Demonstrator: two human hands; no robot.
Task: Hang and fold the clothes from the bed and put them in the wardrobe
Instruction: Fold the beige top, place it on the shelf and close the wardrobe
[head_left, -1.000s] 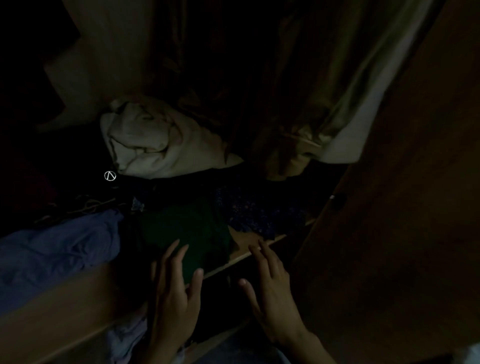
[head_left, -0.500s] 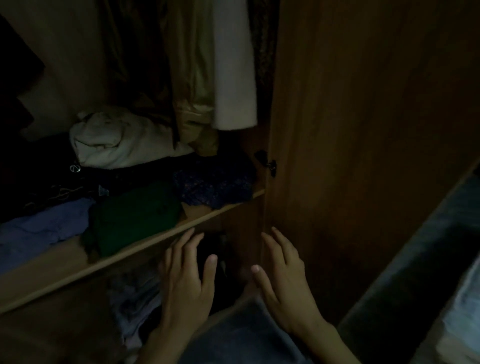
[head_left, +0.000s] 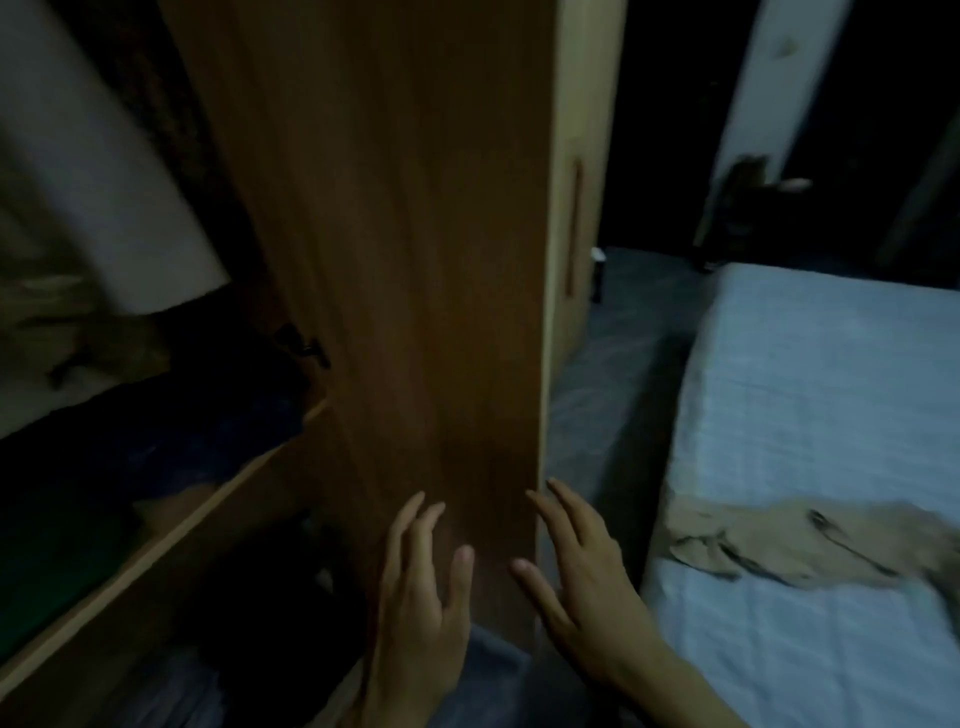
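Between the open wardrobe (head_left: 156, 509) and the bed (head_left: 810, 395), both hands are empty and spread, fingers loosely apart, palms facing down and forward. The left hand (head_left: 421, 597) hangs in front of the lower part of the wardrobe door (head_left: 395, 260); the right hand (head_left: 576, 566) is at the door's outer edge, its fingers (head_left: 561, 504) reaching just past that edge toward the bed side. Whether either hand actually touches the wood cannot be told in this dim, blurred view.

One piece of clothing is left in sight: a tan garment (head_left: 810, 545) lying crumpled and flat on the pale blue sheet near the bed's closer edge, well apart from both hands. Folded clothes already sit on the wardrobe shelf (head_left: 171, 519), and a pale hanging garment (head_left: 104, 171) shows above them.

By my reading, the step in hand is going to the bed to collect that tan garment. Doing it well means clearing the door edge with the right hand first, then reaching low over the mattress and taking the garment at two spread points, such as shoulders or waistband, so it lifts open rather than bunched. Shaking it flat on the sheet before folding would keep the creases even, and the door should be left open so the shelf can be reached with both hands full.
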